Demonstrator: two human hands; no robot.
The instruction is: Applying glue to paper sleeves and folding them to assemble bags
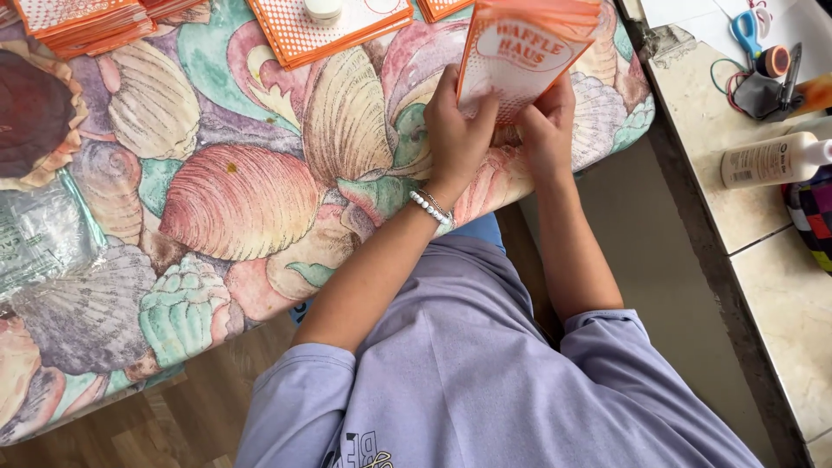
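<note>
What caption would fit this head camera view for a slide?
Both hands, left hand and right hand, hold an orange paper sleeve upright over a table with a seashell cloth.

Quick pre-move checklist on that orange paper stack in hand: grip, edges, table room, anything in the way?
1. Both hands on stack: left hand and right hand grip the orange paper stack - ok.
2. Stack upright on table: ok.
3. Edges squared: top looks fanned - not ok.
4. Room beside stack: bare shell-print cloth to its left - ok.
5. Glue bottle clear of hands, on side counter - ok.
6. Sheet count: cannot tell.
</note>
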